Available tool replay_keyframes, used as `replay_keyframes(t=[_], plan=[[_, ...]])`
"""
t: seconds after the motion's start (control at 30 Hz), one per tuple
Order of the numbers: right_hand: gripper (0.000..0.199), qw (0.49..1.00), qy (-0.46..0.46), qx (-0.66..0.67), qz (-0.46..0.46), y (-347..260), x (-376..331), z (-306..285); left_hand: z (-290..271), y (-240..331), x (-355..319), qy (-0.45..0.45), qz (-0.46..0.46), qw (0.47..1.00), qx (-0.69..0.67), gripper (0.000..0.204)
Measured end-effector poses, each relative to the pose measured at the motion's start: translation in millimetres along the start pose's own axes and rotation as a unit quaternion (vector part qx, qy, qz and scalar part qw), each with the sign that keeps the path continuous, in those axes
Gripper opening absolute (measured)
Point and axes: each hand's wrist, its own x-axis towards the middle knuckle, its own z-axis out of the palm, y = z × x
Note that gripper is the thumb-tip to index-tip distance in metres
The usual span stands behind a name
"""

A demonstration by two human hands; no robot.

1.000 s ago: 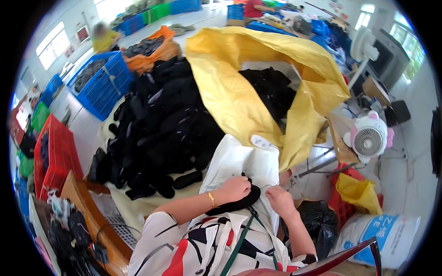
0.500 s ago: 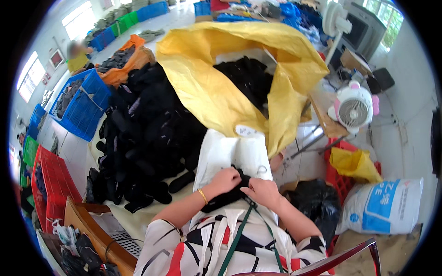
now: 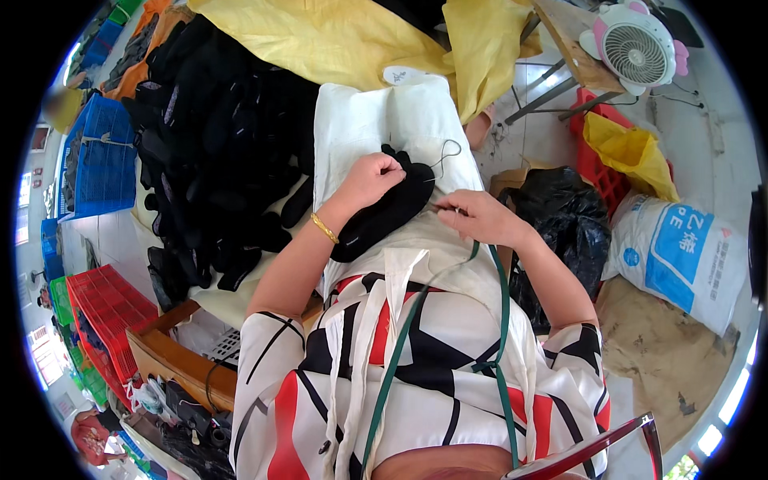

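Observation:
A black knitted piece that looks like a sock (image 3: 392,204) lies across the white cloth (image 3: 352,120) on my lap, its rounded end to the right. My left hand (image 3: 372,180) is closed in a pinch at its upper edge. Just right of the sock, my right hand (image 3: 484,218) has its fingers curled together. A small dark thing shows at those fingertips, too small to name. The green cord (image 3: 502,296) round my neck runs up to the right hand. A thin dark loop (image 3: 452,148) like thread lies on the white cloth above the sock.
Left of my lap lies a big heap of black socks (image 3: 216,136). Ahead is a yellow sack (image 3: 320,40). To the right are a black plastic bag (image 3: 560,216), a white-and-blue sack (image 3: 680,256) and a fan (image 3: 636,48) on a small table. A red crate (image 3: 112,312) stands left.
The view has tilted down towards my lap. My right hand has drawn away from the sock to the right; the sock now lies more spread out under my left hand.

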Motion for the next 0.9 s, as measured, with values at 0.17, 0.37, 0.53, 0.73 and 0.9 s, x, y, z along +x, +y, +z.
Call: replay_keyframes(t=[0.17,0.37,0.53,0.73,0.9], plan=[[0.027,0.925,0.17,-0.319,-0.122,-0.1,27.6,24.7,-2.0,-2.2,2.0,-0.021,-0.033,0.999,-0.022,0.014],[0.023,0.875,0.183,-0.429,-0.131,-3.1,50.8,30.3,-3.8,1.1,1.4,-0.023,-0.064,0.997,-0.045,0.013],[0.022,0.869,0.162,-0.455,-0.107,-4.6,57.8,30.3,-3.5,0.4,1.6,-0.023,-0.058,0.997,-0.05,0.013],[0.022,0.869,0.154,-0.458,-0.11,-3.1,62.0,29.8,-3.8,0.5,1.2,-0.019,-0.055,0.997,-0.045,0.013],[0.021,0.87,0.153,-0.455,-0.118,-1.2,65.2,29.5,-3.8,0.4,2.2,-0.019,-0.058,0.997,-0.045,0.013]])
